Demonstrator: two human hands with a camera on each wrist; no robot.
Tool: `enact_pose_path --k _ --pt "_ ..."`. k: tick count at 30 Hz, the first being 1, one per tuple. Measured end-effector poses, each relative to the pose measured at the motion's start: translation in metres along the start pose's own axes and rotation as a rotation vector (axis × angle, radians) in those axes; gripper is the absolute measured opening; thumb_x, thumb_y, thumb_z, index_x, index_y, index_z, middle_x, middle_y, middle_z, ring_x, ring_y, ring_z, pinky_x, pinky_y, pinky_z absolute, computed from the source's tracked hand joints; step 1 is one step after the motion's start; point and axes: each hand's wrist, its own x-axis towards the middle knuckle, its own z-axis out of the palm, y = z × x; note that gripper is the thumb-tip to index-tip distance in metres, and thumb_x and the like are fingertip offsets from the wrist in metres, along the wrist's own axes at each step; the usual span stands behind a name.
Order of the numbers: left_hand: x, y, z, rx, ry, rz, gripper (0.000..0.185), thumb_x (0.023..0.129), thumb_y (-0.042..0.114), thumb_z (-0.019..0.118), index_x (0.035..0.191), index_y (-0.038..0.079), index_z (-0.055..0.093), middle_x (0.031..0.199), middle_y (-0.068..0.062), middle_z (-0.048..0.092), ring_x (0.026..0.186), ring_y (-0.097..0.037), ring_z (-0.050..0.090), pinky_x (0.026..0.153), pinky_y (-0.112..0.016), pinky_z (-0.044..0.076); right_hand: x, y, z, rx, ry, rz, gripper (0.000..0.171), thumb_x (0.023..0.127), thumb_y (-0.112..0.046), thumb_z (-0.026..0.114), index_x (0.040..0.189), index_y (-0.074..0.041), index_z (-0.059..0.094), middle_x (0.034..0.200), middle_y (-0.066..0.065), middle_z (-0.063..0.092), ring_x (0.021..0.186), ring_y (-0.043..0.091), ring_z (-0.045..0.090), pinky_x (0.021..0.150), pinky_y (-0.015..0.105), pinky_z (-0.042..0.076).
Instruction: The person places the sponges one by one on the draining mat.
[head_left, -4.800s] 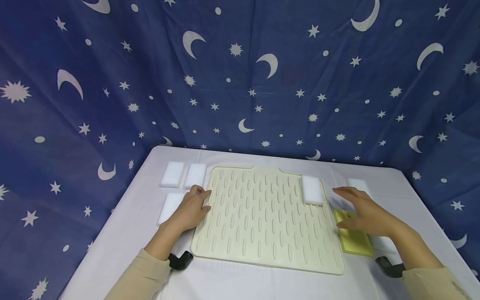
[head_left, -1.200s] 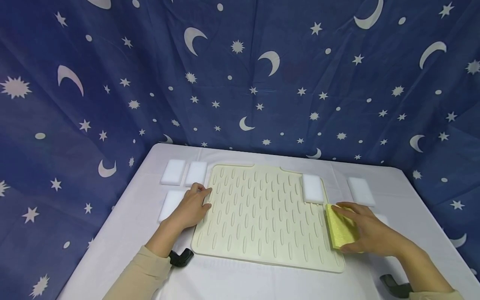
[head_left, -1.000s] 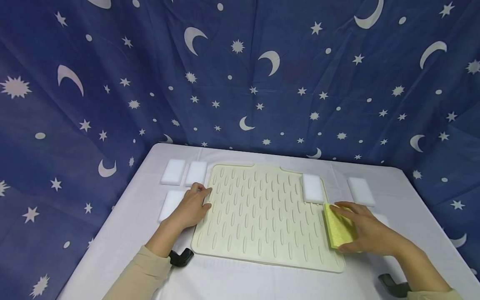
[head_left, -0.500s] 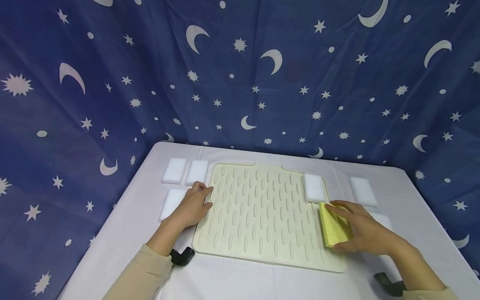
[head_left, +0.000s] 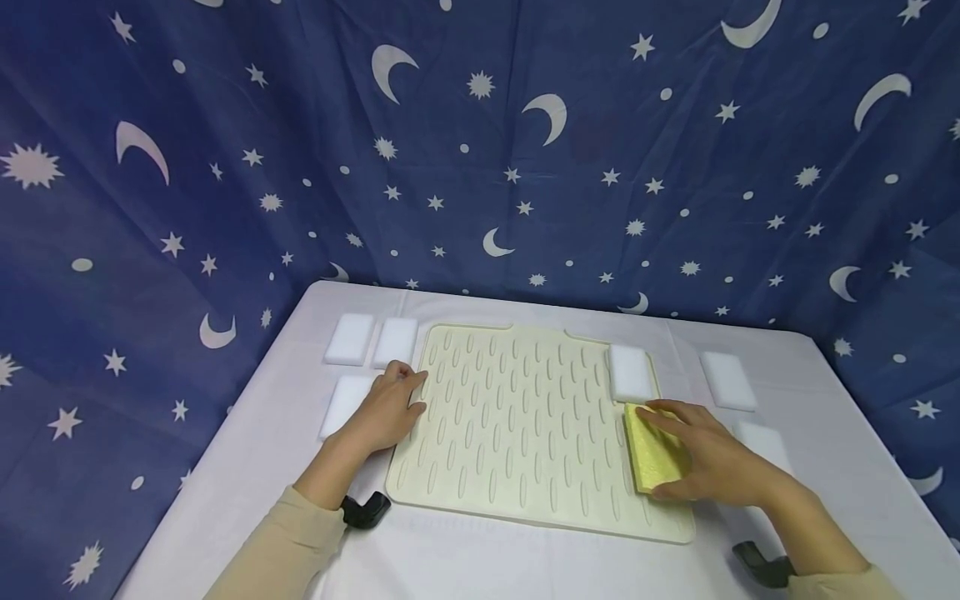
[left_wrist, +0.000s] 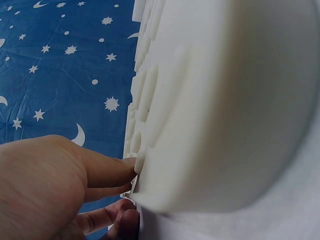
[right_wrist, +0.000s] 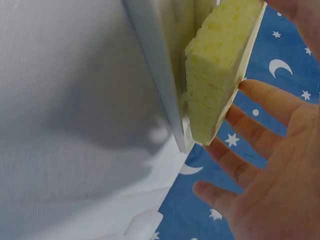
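A cream mat (head_left: 517, 425) with raised oval ridges lies on the white-covered table. My left hand (head_left: 384, 412) touches its left edge; the left wrist view shows the thumb and forefinger (left_wrist: 107, 170) extended onto the rim, other fingers bent beside it. My right hand (head_left: 712, 462) holds a yellow sponge (head_left: 656, 454) over the mat's right side, thumb at its near edge and fingers at its far edge. The right wrist view shows the sponge (right_wrist: 225, 65) against the mat, its contact partly hidden. A white sponge-like block (head_left: 630, 373) sits on the mat's upper right corner, just behind the yellow sponge.
Several white blocks (head_left: 350, 339) lie left of the mat, one partly behind my left hand. Further white blocks (head_left: 727, 380) lie to its right, one partly covered by my right arm. A blue curtain (head_left: 480, 150) with moons and stars hangs behind the table.
My right hand has taken hold of the yellow sponge, which lay on the table right of the mat, and moved it left onto the mat's right side. The left hand stays at the mat's edge.
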Motion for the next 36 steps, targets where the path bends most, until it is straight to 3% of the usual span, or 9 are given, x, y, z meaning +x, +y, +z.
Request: enact_pose_path --k 10,36 --pt "0.0 0.0 0.001 -0.009 0.001 0.003 0.054 0.1 0.014 0.066 0.15 0.0 0.052 0.145 -0.022 0.044 0.118 -0.036 0.049 0.104 -0.051 0.046 0.007 -0.003 0.007 0.012 -0.012 -0.014 0.11 0.067 -0.066 0.089 0.156 -0.018 0.047 0.158 0.015 0.042 0.141 0.043 0.038 0.106 0.07 0.038" --pt "0.001 -0.001 0.001 -0.009 -0.003 -0.009 0.054 0.1 0.015 0.065 0.151 0.001 0.052 0.145 -0.021 0.045 0.121 -0.035 0.049 0.105 -0.051 0.046 0.009 -0.004 0.018 0.042 -0.013 0.024 0.111 0.066 -0.062 0.091 0.157 -0.019 0.046 0.162 0.014 0.037 0.145 0.045 0.033 0.107 0.074 0.034"
